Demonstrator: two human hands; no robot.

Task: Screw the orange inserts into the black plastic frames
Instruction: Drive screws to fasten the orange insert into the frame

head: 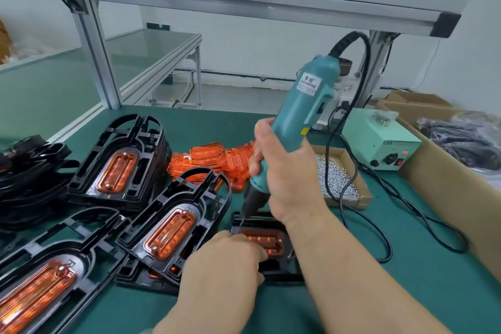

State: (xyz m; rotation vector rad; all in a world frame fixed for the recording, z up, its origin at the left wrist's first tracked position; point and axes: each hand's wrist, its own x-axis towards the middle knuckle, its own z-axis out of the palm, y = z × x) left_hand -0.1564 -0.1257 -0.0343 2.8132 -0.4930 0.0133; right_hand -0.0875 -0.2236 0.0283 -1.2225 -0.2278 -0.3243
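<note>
Near the table's (406, 266) front edge, the left hand (227, 260) grips a black frame (284, 271) with an orange insert (267, 241) in it. The right hand (282, 179) grips a screwdriver (301, 108), its tip at the insert's end. Behind lie loose inserts (208, 160) and a box of screws (336, 179).

Screwdriver (298, 106) over insert (267, 243) in black frame (282, 271)

Two hands are in view: left hand (225, 257) and right hand (282, 171). Both are bare. The left forearm (195, 314) and right forearm (352, 274) are also bare along their whole visible length, down to the lower frame edge.
</note>
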